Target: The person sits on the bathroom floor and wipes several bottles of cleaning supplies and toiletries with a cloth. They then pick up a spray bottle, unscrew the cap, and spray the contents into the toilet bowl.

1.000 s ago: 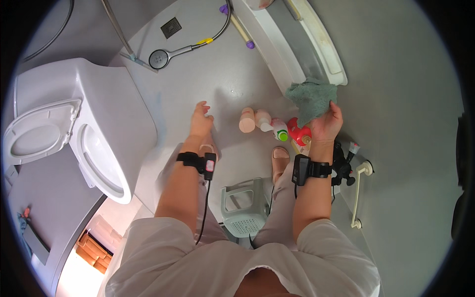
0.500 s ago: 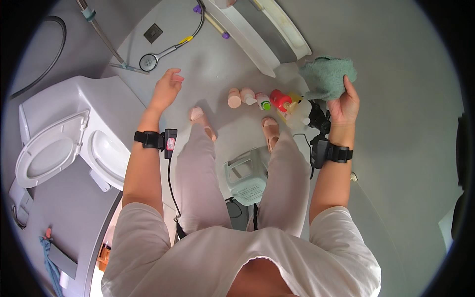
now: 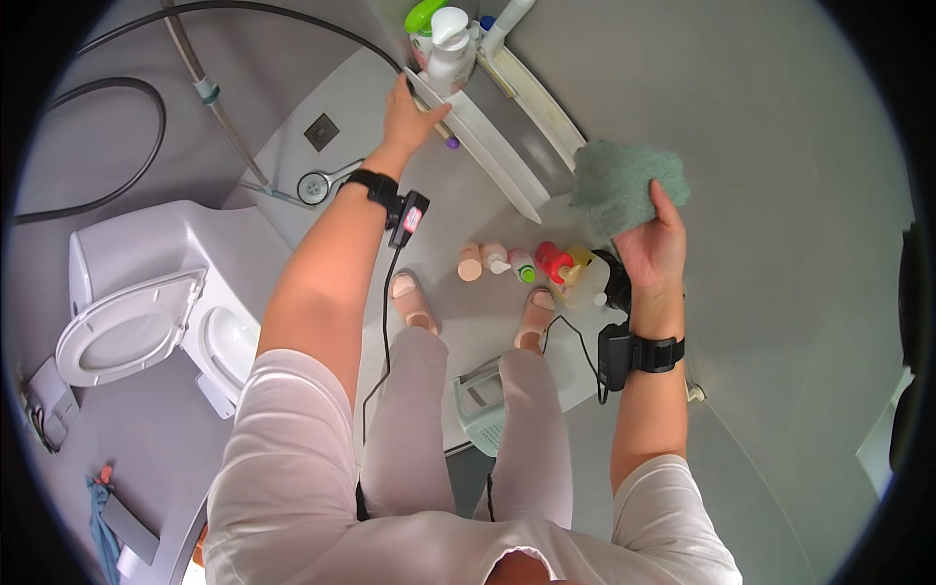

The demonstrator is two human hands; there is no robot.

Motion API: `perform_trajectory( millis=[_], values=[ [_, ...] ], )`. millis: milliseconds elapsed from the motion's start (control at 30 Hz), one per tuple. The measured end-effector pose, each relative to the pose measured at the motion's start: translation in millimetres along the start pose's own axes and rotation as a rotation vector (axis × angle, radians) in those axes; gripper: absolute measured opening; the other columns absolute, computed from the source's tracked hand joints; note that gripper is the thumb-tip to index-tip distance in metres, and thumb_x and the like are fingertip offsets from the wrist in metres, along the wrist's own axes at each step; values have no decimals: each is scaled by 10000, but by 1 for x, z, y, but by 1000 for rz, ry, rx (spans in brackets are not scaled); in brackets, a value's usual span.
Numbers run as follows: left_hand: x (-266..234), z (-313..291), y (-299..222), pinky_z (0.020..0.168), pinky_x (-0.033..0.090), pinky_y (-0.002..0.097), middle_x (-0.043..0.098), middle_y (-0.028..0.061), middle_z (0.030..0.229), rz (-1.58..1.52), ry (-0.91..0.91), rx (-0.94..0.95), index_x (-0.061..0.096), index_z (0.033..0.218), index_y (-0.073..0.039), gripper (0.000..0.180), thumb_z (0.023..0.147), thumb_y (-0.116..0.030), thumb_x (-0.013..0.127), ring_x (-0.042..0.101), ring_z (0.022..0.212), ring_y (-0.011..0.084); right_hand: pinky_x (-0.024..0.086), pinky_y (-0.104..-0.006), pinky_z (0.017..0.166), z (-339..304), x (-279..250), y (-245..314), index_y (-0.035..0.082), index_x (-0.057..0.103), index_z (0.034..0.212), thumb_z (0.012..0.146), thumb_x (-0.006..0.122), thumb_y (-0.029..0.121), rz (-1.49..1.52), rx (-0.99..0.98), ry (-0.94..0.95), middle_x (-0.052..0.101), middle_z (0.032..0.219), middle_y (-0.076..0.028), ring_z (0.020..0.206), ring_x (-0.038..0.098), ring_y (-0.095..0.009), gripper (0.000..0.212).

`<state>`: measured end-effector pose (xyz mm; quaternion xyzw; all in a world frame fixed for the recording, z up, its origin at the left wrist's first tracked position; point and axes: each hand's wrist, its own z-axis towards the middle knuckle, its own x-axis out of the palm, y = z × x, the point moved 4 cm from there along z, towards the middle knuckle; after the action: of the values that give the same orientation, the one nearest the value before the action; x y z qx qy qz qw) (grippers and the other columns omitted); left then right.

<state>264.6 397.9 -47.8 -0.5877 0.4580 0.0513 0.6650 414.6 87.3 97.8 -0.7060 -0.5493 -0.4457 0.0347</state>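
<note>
My right hand (image 3: 653, 239) holds a green cloth (image 3: 629, 185) at the wall, thumb over its near edge and the other fingers hidden behind it. At the upper middle, my left hand (image 3: 411, 122) reaches to the front edge of a white wall shelf (image 3: 483, 146), thumb and forefinger spread apart. The thumb lies at the shelf's rim; whether it presses on it, I cannot tell. Just beyond this hand, a white pump bottle (image 3: 449, 54) and a green-capped bottle (image 3: 422, 24) stand on the shelf's far part.
Several bottles stand on the floor ahead of my feet, among them a red-topped bottle (image 3: 553, 261). A pale green stool (image 3: 480, 414) is between my legs. Left are a white toilet (image 3: 185, 253) with raised lid, a shower head (image 3: 313, 187) and a floor drain (image 3: 321, 133).
My left hand has swung forward and right to the shelf. My view has shifted forward, bringing the shelf's bottles into sight. The cloth stays in my right hand, hanging flatter.
</note>
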Motion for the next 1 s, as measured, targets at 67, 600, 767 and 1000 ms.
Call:
perform_trajectory(
  millis=[67, 600, 767, 1000],
  values=[
    [12, 23, -5, 1054, 379, 411, 428, 247, 1367, -41, -14, 133, 298, 1433, -7, 986, 683, -366, 828, 429, 1264, 405, 367, -446, 1072, 3, -6, -9, -2, 489, 1270, 908, 547, 72, 37, 57, 68, 528, 1322, -131, 1227, 496, -308, 374],
    [38, 86, -30, 923, 456, 442, 626, 113, 1199, 132, -213, 554, 542, 1243, -127, 486, 800, -291, 659, 573, 1123, 304, 365, -470, 1053, 182, 193, -139, 58, 579, 1175, 725, 697, 131, -1795, -884, 613, 345, 1428, -207, 1270, 381, -447, 471],
    [44, 80, -29, 822, 509, 439, 645, 183, 1100, -83, -17, 288, 535, 1175, -85, 576, 663, -167, 785, 614, 1001, 373, 486, -425, 846, 241, 178, -124, 5, 561, 1191, 795, 666, 173, -1335, -851, 39, 633, 1014, -246, 961, 607, -408, 443],
    [-23, 44, -19, 859, 505, 333, 681, 110, 1031, -343, -93, 208, 595, 1158, -34, 487, 743, -201, 789, 659, 956, 246, 464, -304, 899, 184, 131, -93, 23, 500, 1273, 933, 586, 159, -882, -580, 247, 592, 1189, -62, 1058, 570, -159, 376]
  ],
)
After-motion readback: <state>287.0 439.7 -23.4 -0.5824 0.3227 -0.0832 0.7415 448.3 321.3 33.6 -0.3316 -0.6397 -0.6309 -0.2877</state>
